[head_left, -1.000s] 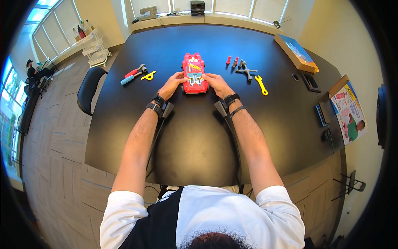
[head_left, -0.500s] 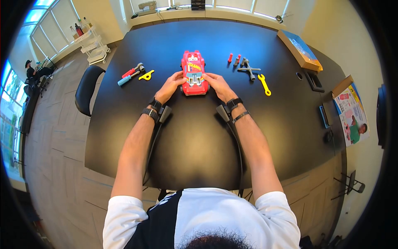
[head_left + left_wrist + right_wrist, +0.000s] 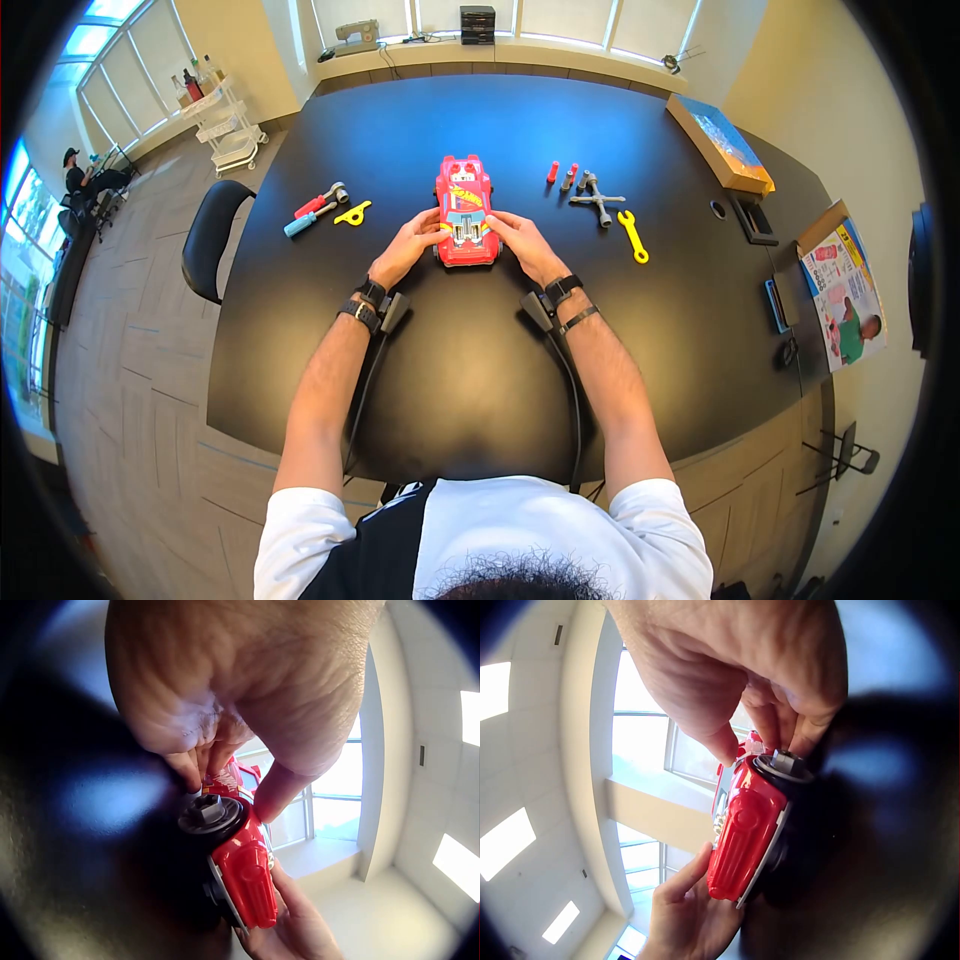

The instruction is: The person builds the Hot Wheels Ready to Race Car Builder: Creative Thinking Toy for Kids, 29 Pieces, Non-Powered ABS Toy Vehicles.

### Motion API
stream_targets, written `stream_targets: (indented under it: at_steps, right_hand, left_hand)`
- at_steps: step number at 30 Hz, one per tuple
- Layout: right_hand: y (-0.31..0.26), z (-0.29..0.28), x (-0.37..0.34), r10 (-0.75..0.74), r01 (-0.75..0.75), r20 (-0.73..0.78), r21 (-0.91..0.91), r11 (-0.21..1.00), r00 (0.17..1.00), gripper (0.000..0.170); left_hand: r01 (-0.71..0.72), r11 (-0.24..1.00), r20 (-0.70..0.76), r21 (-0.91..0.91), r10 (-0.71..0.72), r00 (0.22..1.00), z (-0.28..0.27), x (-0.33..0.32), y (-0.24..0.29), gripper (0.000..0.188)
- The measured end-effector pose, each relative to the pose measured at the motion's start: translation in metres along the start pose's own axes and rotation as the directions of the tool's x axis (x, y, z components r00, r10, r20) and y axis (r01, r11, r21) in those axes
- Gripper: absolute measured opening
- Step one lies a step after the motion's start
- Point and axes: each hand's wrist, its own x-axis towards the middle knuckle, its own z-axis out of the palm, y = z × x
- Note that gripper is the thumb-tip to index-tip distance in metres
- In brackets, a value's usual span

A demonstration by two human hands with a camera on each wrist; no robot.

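A red toy car point(image 3: 467, 200) with yellow lettering and a silver engine piece stands on the dark table, pointing away from the body. My left hand point(image 3: 403, 250) grips its left side, thumb on top and fingers down along the flank. On the opposite side my right hand point(image 3: 528, 248) holds it the same way. Both wrist views show the red body point(image 3: 247, 881) between the two hands. A dark wheel with a grey hex nut point(image 3: 206, 810) sits beside the left fingers, and a similar grey nut point(image 3: 784, 760) is near the right fingers.
Left of the car lie a red-and-blue toy tool pair point(image 3: 318, 210) and a yellow piece point(image 3: 353, 214). To the right are small red-tipped pieces point(image 3: 552, 172), a grey cross wrench point(image 3: 598, 200) and a yellow wrench point(image 3: 632, 237). Open boxes point(image 3: 720, 145) line the table's right edge.
The table and everything on it appear lower in the head view than half a second ago. Both hands keep their hold on the toy car, which stays in place among the tools.
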Motion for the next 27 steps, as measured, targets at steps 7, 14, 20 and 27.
stream_targets:
  at_steps: [7,14,20,27]
  right_hand:
    - [0.000,0.002,-0.002,-0.015,0.015,-0.021,-0.009,1.000,1.000,0.051]
    - [0.000,0.004,-0.003,-0.034,0.030,-0.059,-0.056,0.998,0.998,0.050]
    - [-0.003,0.004,-0.006,-0.010,0.010,-0.047,0.001,1.000,0.999,0.050]
    - [-0.001,0.001,-0.005,-0.022,0.023,-0.029,0.040,0.999,0.999,0.048]
  left_hand:
    - [0.004,0.998,-0.015,0.057,-0.003,1.000,0.005,-0.002,0.003,0.075]
    - [0.005,0.994,-0.050,0.113,0.001,0.999,-0.003,0.009,-0.014,0.075]
    - [0.016,0.997,-0.084,0.077,-0.009,0.996,0.000,0.006,-0.007,0.078]
    - [0.016,1.000,-0.089,0.001,-0.016,0.996,-0.009,0.014,-0.020,0.078]
